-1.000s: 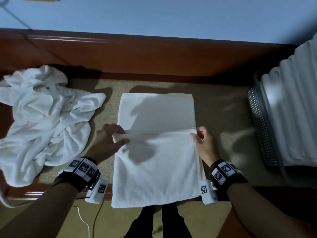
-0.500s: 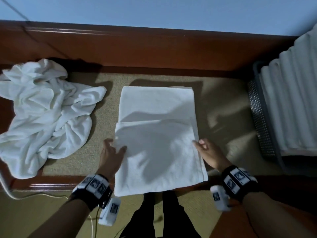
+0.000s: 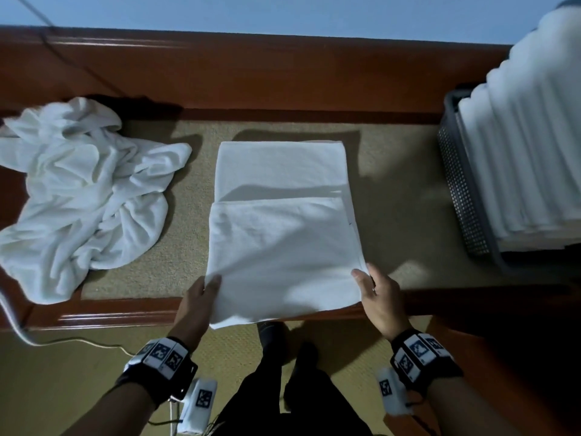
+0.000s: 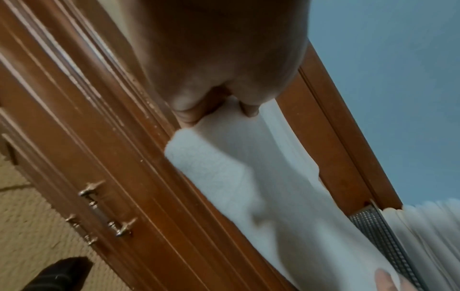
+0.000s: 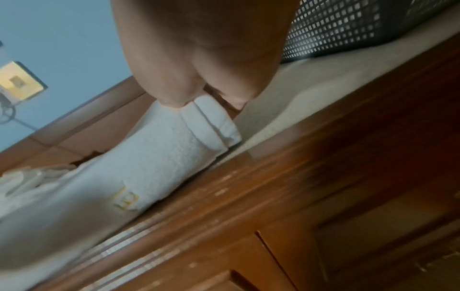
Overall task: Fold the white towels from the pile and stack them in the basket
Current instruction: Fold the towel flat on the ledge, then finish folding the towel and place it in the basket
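A white towel lies half folded on the beige top of a wooden cabinet, its near end over the front edge. My left hand grips the towel's near left side; in the left wrist view the fingers pinch the towel. My right hand grips the near right side, thumb on top; its thumb and fingers pinch the layered edge of the towel. The crumpled pile of white towels lies at the left. The grey mesh basket at the right holds a tall stack of folded towels.
A raised wooden ledge runs along the back, against a blue wall. Drawer handles sit on the cabinet front below the towel. A white cable trails on the floor at the left. My legs stand close to the front edge.
Both hands left the folded edge at the towel's middle and slid back along its sides to the near end. The folded flap now lies flat on the towel.
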Demonstrator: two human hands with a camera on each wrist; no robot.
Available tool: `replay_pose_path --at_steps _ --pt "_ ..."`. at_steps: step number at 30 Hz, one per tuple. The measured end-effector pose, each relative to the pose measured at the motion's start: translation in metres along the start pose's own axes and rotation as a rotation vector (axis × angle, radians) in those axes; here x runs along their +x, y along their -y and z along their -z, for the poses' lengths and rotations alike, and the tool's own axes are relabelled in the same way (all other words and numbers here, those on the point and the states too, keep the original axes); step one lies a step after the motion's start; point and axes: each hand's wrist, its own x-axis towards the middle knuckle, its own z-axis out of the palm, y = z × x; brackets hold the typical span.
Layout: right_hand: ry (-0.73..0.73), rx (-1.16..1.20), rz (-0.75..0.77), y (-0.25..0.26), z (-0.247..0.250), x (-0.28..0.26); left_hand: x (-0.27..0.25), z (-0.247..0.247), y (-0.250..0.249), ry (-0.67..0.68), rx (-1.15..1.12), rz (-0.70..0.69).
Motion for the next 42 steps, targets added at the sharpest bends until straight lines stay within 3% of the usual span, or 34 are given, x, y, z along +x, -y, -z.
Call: replay_pose_path --at_steps 7,11,14,18,20,24,27,29,35,42 --pt "-0.025 0.036 -0.115 -0.018 -0.006 0.001 0.002 -0.016 0.006 -0.18 0.136 -0.02" --pt "-0.007 -0.04 -0.099 -0.021 -0.013 0.006 -0.002 -0.024 0.002 -0.202 0.245 -0.029" --pt "-0.011 -0.04 -0.181 -0.01 -0.005 0.013 -0.003 -0.024 0.001 -0.214 0.25 0.008" --pt "0.205 -0.077 -0.198 -0.002 -0.002 0.027 -0.006 -0.026 -0.005 -0.207 0.169 0.022" --pt "0.243 -0.058 -0.166 0.005 -0.002 0.032 -0.009 -0.025 -0.007 -0.195 0.164 0.002" --pt "0.05 -0.059 0.03 0.012 -0.001 0.019 -0.013 -0.022 -0.005 -0.205 0.133 -0.029" --pt "-0.067 -0.06 0.059 0.005 -0.002 -0.003 -0.027 -0.021 -0.009 -0.221 0.102 -0.088" --pt "-0.05 -0.011 -0.01 -0.002 -0.002 -0.013 -0.035 -0.019 -0.005 -0.195 0.098 -0.103" --pt "0.229 0.032 -0.182 -0.022 -0.004 -0.011 -0.028 -0.01 0.017 -0.095 0.156 -0.061" --pt "0.038 0.157 -0.107 -0.004 0.011 -0.039 -0.038 -0.003 0.004 -0.115 0.11 -0.146"
